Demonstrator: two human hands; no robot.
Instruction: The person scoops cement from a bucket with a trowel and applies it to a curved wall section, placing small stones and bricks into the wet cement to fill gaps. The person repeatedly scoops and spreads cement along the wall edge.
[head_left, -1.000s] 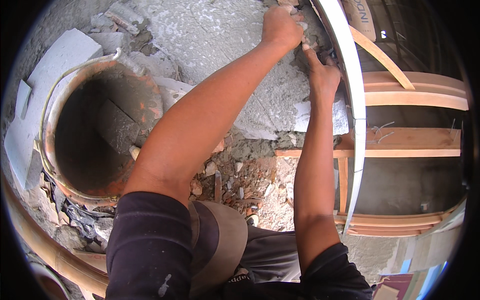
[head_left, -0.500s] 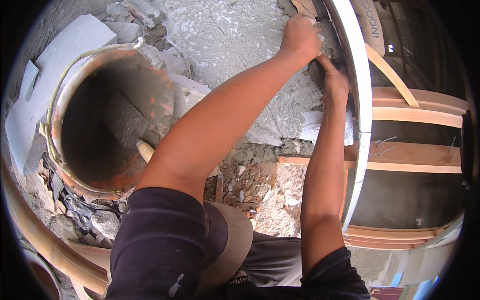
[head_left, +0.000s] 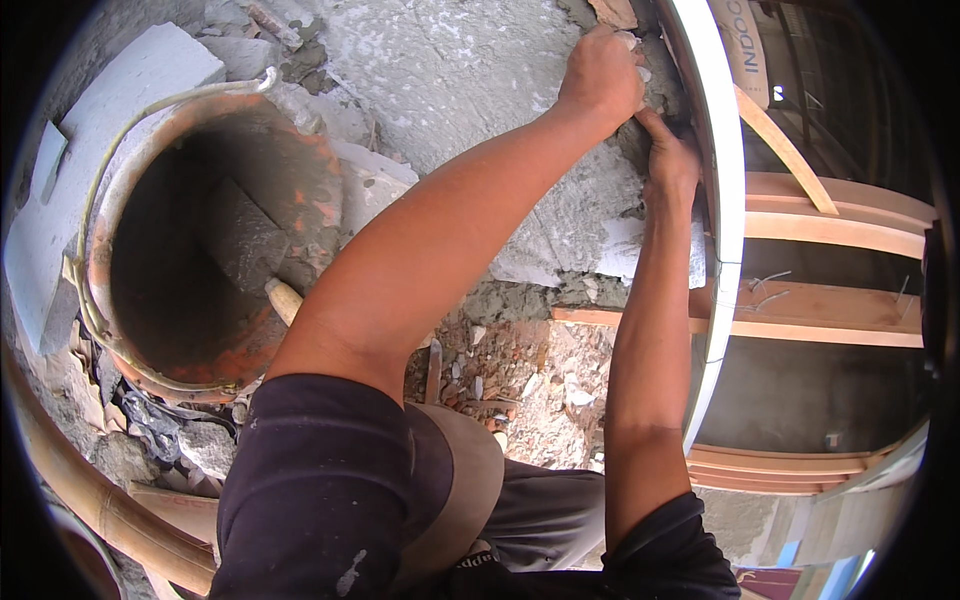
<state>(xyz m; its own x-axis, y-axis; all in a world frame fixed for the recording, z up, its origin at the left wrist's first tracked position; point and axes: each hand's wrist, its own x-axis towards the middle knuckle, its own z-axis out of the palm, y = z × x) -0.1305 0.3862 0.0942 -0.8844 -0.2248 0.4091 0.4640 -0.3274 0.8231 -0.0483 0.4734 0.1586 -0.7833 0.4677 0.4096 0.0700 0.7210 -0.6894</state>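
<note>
My left hand [head_left: 602, 75] is closed at the far edge of a grey mortared surface [head_left: 450, 95], its fingers curled round something I cannot make out. Pale chips show beside its knuckles. Just nearer and to its right, my right hand [head_left: 672, 160] reaches down beside a long white edge strip [head_left: 722, 120]. Its thumb stretches toward the left hand, while the other fingers are hidden. Beyond both hands lies a reddish-brown broken piece [head_left: 614, 12]. Left of my arms, a trowel [head_left: 245, 240] with a wooden handle rests inside a mortar-smeared orange bucket [head_left: 330, 190].
Pale slabs [head_left: 150, 80] and rubble [head_left: 205, 447] surround the bucket. A bamboo pole [head_left: 120, 515] crosses the lower left. Broken masonry [head_left: 560, 380] lies below my arms. Right of the white strip, wooden beams [head_left: 830, 310] with bent wires border dark recesses.
The hands stay at nearly the same spot, with the left fist shifted very slightly. The view has moved a little, so the bucket appears slightly farther left.
</note>
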